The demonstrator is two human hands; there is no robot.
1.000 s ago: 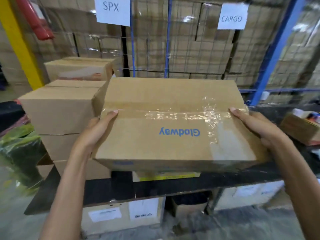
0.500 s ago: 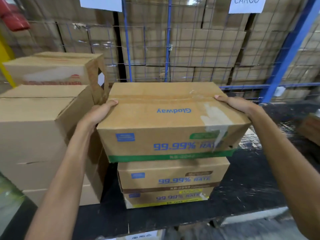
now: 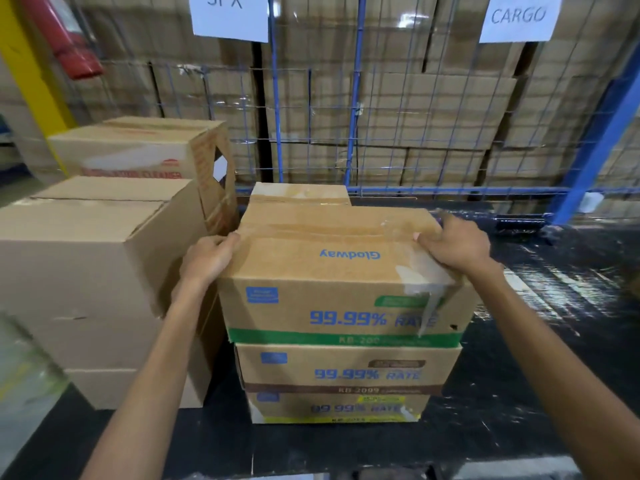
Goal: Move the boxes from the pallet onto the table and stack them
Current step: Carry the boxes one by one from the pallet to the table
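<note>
A brown Glodway box with a green band sits on top of a stack on the black table. Under it lie a brown-banded box and a yellow-banded box. My left hand grips the top box's left upper edge. Curled over its right upper corner is my right hand. Another box shows just behind the stack.
Large plain cartons are stacked at the left, touching the stack's left side, with a cleaner carton behind them. A blue wire cage full of cartons stands behind the table. White signs read SPX and CARGO.
The box has come down from the air onto the two stacked boxes. My hands have shifted from its sides to its top edges.
</note>
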